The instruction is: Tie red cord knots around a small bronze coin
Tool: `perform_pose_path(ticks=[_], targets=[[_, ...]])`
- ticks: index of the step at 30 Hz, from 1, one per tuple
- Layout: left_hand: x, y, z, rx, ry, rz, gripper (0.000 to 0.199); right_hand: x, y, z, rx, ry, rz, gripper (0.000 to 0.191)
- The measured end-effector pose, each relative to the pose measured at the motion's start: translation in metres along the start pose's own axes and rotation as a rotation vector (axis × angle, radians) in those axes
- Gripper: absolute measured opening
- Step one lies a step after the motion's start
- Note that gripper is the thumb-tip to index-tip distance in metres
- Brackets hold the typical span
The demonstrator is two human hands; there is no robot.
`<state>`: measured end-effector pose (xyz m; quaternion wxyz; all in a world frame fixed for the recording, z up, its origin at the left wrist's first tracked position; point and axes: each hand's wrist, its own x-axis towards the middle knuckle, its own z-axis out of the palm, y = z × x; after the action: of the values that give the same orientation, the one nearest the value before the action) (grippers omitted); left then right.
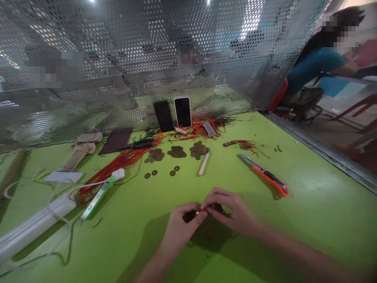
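Note:
Both my hands meet over the green table near its front middle. My left hand is closed, its thumb and index finger pinching a small piece of red cord. Fingertips of my right hand close on the same cord from the right. A thin red strand hangs below the fingers, and a small white bit shows at the left fingertips. Beyond the hands lie a pale-handled tool, piles of round holed coins and several loose coins.
An orange utility knife lies to the right. Red cords, dark pliers, a green tool and a white power strip are at left. Two phones lean against perforated metal. A person sits at far right.

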<state>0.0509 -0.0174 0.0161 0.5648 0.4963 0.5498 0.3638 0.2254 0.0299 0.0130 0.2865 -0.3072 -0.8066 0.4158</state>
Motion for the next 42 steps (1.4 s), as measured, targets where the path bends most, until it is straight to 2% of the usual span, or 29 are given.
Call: perform_pose_path(ticks=[7,18,27,32,38,42], targets=[[0.0004,0.0028,0.0004,-0.011,-0.021,-0.008,0.016,-0.0008,0.0046,-0.0033,-0.041,-0.032,-0.056,0.013],[0.0010,-0.0014,-0.0009,0.057,-0.040,-0.024,0.019,-0.0024,0.0064,-0.0031,-0.233,-0.037,-0.170,0.012],[0.0003,-0.0047,-0.0009,0.057,-0.049,-0.025,0.021,-0.0035,0.0049,0.0001,-0.366,0.007,-0.148,0.012],[0.0014,-0.0034,0.0007,0.032,-0.033,-0.007,0.017,-0.0028,0.0033,0.0003,-0.363,0.021,-0.124,0.013],[0.0016,-0.0063,-0.0001,0.038,-0.021,-0.001,0.018,-0.0034,0.0085,-0.0029,-0.294,0.008,-0.216,0.017],[0.0008,-0.0071,-0.0004,0.046,-0.029,-0.015,0.020,-0.0038,0.0091,-0.0031,-0.307,0.042,-0.193,0.013]])
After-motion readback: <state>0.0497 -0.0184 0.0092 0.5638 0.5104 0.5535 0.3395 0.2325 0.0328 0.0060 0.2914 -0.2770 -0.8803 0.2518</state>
